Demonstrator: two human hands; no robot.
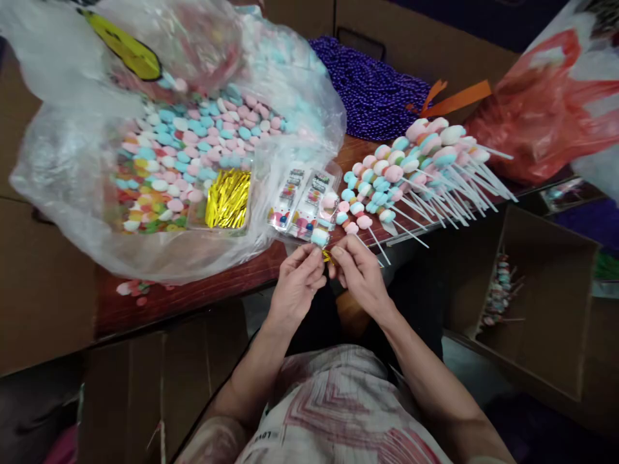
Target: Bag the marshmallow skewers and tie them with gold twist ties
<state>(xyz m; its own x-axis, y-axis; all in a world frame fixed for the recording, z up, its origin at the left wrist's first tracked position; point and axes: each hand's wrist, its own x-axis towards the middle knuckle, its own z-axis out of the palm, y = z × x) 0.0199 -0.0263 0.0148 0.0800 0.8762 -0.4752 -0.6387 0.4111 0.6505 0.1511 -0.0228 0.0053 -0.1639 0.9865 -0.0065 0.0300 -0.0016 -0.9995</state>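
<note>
My left hand [297,278] and my right hand [358,274] meet at the table's front edge, fingertips pinched together. Between them shows a short gold twist tie [327,256], with both hands closed on its ends. Just above the fingers is a clear-wrapped candy piece [320,236], pale blue and white, at the gathered neck of its wrapper. Beyond it lie printed clear candy bags [290,200]. A clear box of gold twist ties [228,198] stands to the left. On the right, several candy skewers [387,174] with white sticks are piled up.
A large plastic bag [62,187] holds loose pastel candies [193,138]. Purple bead strings [372,87] lie at the back, beside a red plastic bag [532,116]. Below right, a cardboard box [546,309] contains more skewers. Loose candies [138,289] lie by the table's left front edge.
</note>
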